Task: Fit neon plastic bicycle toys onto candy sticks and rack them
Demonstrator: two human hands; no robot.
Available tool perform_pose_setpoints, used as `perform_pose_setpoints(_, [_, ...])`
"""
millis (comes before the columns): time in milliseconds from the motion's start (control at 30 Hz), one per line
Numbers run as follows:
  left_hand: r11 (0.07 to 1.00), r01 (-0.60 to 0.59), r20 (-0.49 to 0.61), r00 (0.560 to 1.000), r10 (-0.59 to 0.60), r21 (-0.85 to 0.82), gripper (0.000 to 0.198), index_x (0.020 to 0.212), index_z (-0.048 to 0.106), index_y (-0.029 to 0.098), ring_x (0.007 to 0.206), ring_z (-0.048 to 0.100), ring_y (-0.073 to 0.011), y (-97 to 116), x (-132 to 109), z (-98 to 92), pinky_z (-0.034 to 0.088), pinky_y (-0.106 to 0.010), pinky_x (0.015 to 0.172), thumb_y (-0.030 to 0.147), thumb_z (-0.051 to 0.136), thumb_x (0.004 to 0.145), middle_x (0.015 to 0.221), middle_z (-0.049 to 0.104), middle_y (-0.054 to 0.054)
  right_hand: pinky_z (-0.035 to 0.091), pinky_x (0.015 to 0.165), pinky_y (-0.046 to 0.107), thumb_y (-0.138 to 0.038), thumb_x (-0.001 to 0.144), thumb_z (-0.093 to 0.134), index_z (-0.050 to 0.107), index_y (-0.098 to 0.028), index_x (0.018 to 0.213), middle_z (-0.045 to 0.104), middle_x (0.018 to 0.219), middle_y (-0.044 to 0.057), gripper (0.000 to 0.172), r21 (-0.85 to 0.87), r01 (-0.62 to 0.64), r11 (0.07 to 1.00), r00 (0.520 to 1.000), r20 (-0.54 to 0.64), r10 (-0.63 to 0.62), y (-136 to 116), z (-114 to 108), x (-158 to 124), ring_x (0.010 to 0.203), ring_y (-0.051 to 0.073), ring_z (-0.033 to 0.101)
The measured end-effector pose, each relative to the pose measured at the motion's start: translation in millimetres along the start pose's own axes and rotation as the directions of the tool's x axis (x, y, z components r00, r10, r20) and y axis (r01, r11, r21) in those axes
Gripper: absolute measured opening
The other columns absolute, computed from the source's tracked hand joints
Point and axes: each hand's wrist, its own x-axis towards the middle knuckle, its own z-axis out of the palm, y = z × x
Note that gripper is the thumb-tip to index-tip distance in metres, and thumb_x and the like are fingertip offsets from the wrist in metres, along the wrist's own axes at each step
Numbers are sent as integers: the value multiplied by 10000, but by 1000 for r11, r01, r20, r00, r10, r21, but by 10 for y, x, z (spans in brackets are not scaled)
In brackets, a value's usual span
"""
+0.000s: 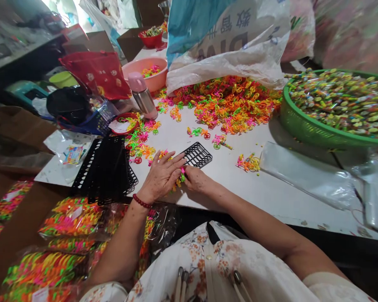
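Near the table's front edge, my left hand point(164, 174), with a red bead bracelet point(141, 201) at the wrist, lies palm down with its fingers stretched out. My right hand point(195, 178) is beside it, fingers curled around small colourful plastic pieces point(182, 174), partly hidden between the hands. Just beyond them a black plastic grid tray point(199, 155) lies on the white table point(220, 180). More black grid trays point(103, 167) are stacked to the left, next to scattered bright plastic toys point(141, 142).
A large heap of colourful toys point(233, 105) spills from a white and blue bag point(227, 37). On the right are a green basket point(321, 130) of wrapped pieces and clear plastic bags point(308, 176). A steel flask point(143, 96) and pink basin point(159, 79) stand back left.
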Motion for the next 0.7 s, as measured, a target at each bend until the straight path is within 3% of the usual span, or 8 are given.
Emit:
perform_pose_setpoints(100, [1000,10,-27,1000,-11,-24,390,1321,536,270,1402,353,-195,10,1,5,77,-541,1203,311,331,992,1434,526,-8,424,721,268,-118,834,512,600,-112,976,659,911,92,166,-8,15,1000,999,30,-15,-9,-32,22,760,161,554])
perform_pose_setpoints(333, [1000,12,-23,1000,-13,-21,320,1216,575,243,1375,402,-208,35,6,-9,81,-547,1201,311,376,975,1402,559,-25,444,789,298,-138,867,516,577,-123,973,621,930,92,123,-35,112,993,992,-58,-114,74,93,-8,821,175,540])
perform_pose_setpoints(500, [998,-53,-41,998,54,27,304,1220,580,269,1355,437,-234,-1,-3,25,101,-570,1185,307,447,949,1312,633,-13,453,874,309,-133,884,494,556,-154,1078,588,1083,89,204,-22,153,988,982,-106,-155,109,152,-58,966,181,536])
perform_pose_setpoints(700, [983,-142,-85,985,152,118,275,1122,645,260,1326,479,-290,-97,-12,138,89,-614,1159,340,448,946,1301,640,-40,482,784,281,-222,926,496,595,-150,1013,567,1010,67,150,-170,136,976,990,-9,-139,169,199,-21,877,165,533])
